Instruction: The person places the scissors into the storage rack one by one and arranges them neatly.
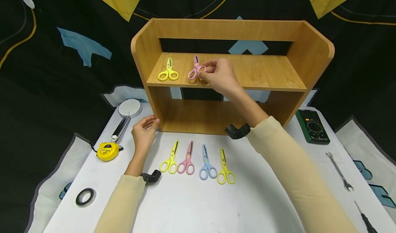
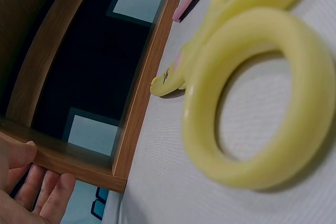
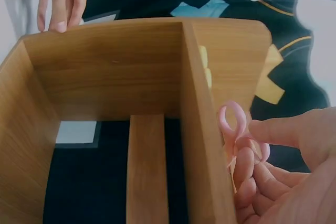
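Pink scissors are pinched at one handle loop between the thumb and fingers of my right hand, at the upper shelf board. Their blades point up and back. To their left, yellow scissors lie on the same board. My left hand holds the front edge of the wooden shelf's left side panel, low down. On the table in front are yellow scissors, pink scissors, blue scissors and more yellow scissors. Close up in the left wrist view is a yellow scissor loop.
Left on the white table lie a magnifying glass, a yellow tape measure and a roll of black tape. On the right are a multimeter, a wrench and a screwdriver.
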The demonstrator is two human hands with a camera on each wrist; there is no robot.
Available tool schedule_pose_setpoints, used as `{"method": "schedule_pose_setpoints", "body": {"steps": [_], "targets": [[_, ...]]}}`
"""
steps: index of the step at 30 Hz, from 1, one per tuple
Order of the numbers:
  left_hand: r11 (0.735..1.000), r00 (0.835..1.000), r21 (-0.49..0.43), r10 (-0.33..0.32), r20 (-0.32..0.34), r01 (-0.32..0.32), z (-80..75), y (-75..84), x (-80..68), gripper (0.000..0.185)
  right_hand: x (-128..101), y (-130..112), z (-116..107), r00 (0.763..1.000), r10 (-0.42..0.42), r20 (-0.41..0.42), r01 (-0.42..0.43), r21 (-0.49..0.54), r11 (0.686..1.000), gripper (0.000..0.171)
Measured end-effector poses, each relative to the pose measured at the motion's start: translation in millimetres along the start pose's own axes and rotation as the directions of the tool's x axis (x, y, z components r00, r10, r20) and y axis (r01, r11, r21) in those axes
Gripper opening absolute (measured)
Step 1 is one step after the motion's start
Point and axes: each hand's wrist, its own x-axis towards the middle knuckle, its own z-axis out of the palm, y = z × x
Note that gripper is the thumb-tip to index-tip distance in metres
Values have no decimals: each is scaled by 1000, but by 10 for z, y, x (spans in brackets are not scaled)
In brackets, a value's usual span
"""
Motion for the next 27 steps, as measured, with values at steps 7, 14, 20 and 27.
{"method": "schedule_pose_setpoints", "body": {"steps": [7,14,20,27], "targets": [[1000,1000,-3,-4,16,4,81,7,-2,25,120,26,112,998,-65,17,68,-247,967,36],[1000,1000,-2,6,19,-6,144,23,-4,25,101,78,68,994,-105,42,113,-314,943,36],[1000,1000,4,4,14,-4,120,28,0,25,-19,148,-67,980,-196,35,198,-255,946,47],[1000,1000,15,-12,-2,12,17,13,-8,23,-515,375,-380,962,-271,29,271,-211,939,39]]}}
